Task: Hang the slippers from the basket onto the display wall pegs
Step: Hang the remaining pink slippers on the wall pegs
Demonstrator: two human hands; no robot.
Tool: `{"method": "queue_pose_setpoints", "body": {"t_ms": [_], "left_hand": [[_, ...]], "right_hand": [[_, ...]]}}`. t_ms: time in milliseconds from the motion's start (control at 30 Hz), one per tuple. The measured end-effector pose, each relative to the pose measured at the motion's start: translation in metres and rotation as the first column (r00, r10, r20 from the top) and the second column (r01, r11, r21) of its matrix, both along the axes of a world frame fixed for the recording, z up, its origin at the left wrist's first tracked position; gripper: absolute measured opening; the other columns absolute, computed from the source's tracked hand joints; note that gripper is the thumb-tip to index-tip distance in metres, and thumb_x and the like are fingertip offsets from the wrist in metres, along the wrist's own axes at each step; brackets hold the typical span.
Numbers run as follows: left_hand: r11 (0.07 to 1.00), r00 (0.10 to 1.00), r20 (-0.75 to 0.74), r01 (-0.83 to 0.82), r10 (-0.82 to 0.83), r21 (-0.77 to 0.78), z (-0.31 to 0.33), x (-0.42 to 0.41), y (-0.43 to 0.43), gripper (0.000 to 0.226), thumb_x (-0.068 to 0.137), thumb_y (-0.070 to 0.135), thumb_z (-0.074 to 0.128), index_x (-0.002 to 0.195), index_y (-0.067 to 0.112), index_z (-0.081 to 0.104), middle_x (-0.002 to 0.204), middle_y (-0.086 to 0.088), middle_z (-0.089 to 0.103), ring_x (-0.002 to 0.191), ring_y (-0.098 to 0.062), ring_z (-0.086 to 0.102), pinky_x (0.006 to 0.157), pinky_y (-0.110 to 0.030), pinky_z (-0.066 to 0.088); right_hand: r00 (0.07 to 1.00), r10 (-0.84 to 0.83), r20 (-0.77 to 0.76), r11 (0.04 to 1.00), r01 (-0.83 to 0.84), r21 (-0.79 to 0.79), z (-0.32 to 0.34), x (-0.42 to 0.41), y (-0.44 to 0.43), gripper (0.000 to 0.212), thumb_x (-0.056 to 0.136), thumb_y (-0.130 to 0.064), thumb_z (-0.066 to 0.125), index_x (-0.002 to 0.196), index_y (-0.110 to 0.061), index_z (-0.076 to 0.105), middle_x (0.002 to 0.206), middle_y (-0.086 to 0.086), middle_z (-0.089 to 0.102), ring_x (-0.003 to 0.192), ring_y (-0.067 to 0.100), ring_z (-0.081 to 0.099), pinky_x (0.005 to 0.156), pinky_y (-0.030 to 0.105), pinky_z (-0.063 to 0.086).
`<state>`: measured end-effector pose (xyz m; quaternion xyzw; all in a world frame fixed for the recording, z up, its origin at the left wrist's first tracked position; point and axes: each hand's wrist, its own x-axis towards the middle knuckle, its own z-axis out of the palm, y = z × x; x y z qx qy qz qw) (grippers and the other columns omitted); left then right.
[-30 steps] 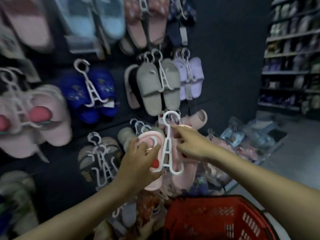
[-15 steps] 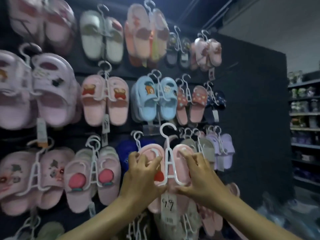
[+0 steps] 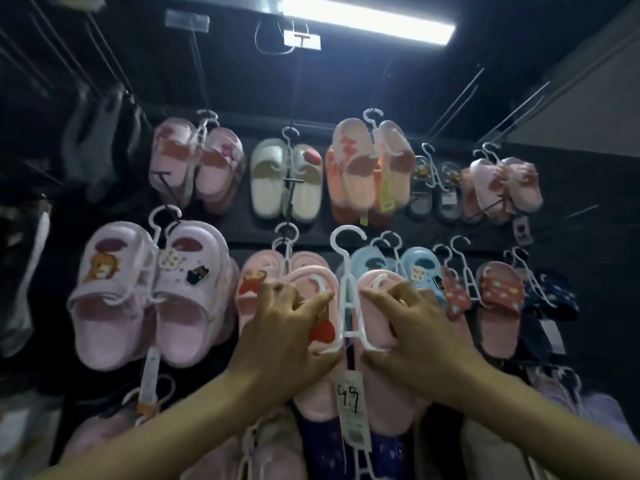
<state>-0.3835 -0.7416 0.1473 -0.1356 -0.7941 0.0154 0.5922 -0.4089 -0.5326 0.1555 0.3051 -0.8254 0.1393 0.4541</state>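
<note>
I hold a pair of pink slippers (image 3: 375, 386) clipped on a white plastic hanger (image 3: 348, 292) up against the dark display wall (image 3: 571, 188). My left hand (image 3: 287, 330) grips the left slipper and my right hand (image 3: 412, 323) grips the right one. The hanger's hook (image 3: 346, 237) points up, free of any peg, between the pink pair and the blue pair in the middle row. A white price tag (image 3: 351, 407) marked 99 dangles below the hanger. The basket is out of view.
The wall is crowded with hung pairs: large lilac slippers (image 3: 149, 292) at left, white ones (image 3: 284, 181), orange-pink ones (image 3: 370, 171), blue ones (image 3: 415, 268), red patterned ones (image 3: 495, 292). Bare metal pegs (image 3: 464, 95) jut out near the top. A strip light (image 3: 367, 19) glows overhead.
My view has swung up from the red basket to the wall. Both hands have raised the pink pair from the low rows to the middle row.
</note>
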Motion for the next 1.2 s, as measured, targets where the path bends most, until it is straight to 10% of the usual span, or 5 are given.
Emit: {"method": "queue_pose_setpoints", "body": {"t_ms": [700, 1200], "left_hand": [[0.936, 0.927, 0.213, -0.336, 0.309, 0.104, 0.098, -0.035, -0.051, 0.071, 0.07, 0.055, 0.068, 0.133, 0.036, 0.043, 0.129, -0.005, 0.04, 0.127, -0.025, 0.027, 0.091, -0.039, 0.045], [0.966, 0.955, 0.214, -0.232, 0.204, 0.114, 0.063, -0.102, -0.074, 0.07, 0.081, 0.037, 0.063, 0.142, 0.026, 0.033, 0.147, -0.001, 0.026, 0.14, -0.027, 0.011, 0.112, -0.039, 0.026]], "right_hand": [[0.985, 0.076, 0.153, 0.997, -0.077, 0.0, 0.099, -0.076, -0.103, 0.072, 0.077, -0.045, 0.067, 0.142, -0.035, 0.039, 0.146, 0.004, 0.03, 0.133, 0.03, 0.03, 0.108, 0.038, 0.037], [0.991, 0.133, 0.019, 0.986, -0.131, -0.1, 0.056, -0.148, -0.14, 0.059, 0.082, -0.042, 0.065, 0.137, -0.039, 0.044, 0.136, -0.004, 0.044, 0.127, 0.023, 0.042, 0.101, 0.039, 0.044]]}}
